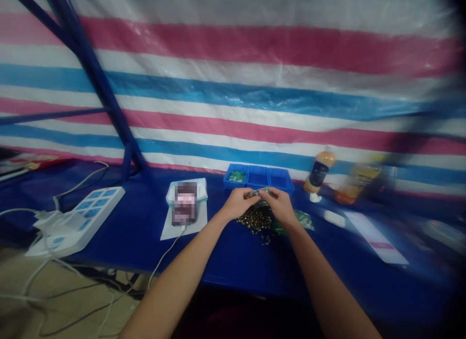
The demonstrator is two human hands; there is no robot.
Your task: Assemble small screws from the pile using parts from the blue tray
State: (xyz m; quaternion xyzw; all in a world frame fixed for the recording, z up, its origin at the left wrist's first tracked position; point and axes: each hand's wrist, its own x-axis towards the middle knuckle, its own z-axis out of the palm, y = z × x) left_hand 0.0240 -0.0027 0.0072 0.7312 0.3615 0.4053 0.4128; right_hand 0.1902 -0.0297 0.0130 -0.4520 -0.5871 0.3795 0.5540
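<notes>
Head view: left hand [238,204] and right hand [278,205] closed, fingers pinching a small green packet [260,192] between them, just above a heap of brass-coloured small parts [255,222] on a blue-covered table [240,266]. Second green bag [304,220] touches the heap's right side. Behind the hands, a blue three-compartment tray [257,177], green pieces [236,176] in its far-left compartment. White power strip [87,217] well left.

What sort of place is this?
Probably a makeshift small-parts workbench, not a proper factory line: there's a striped tarp wall, a blue divided tray and a loose pile of small parts on the table.
</notes>
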